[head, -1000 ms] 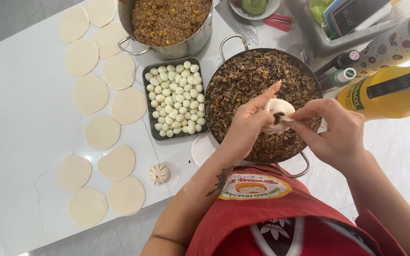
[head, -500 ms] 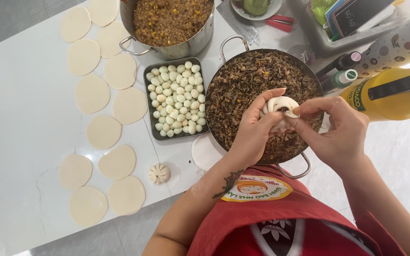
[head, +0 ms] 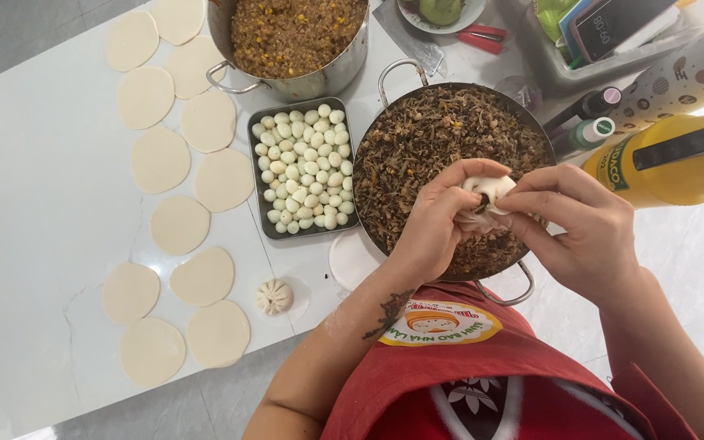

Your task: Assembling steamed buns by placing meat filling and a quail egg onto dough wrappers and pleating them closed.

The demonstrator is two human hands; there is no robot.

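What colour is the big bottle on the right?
Yellow, with a black handle; seen in the head view.

I am working in a kitchen set up for making dumplings. On my white worktop (head: pixel 34 204) rounds of rolled dough (head: pixel 179 224) are lying in rows beside a steel tray of small peeled eggs (head: pixel 303 167). A big pot of minced filling (head: pixel 295 37) and a wide pan of dark chopped filling (head: pixel 433 147) are sitting next to a yellow bottle (head: pixel 670 163).
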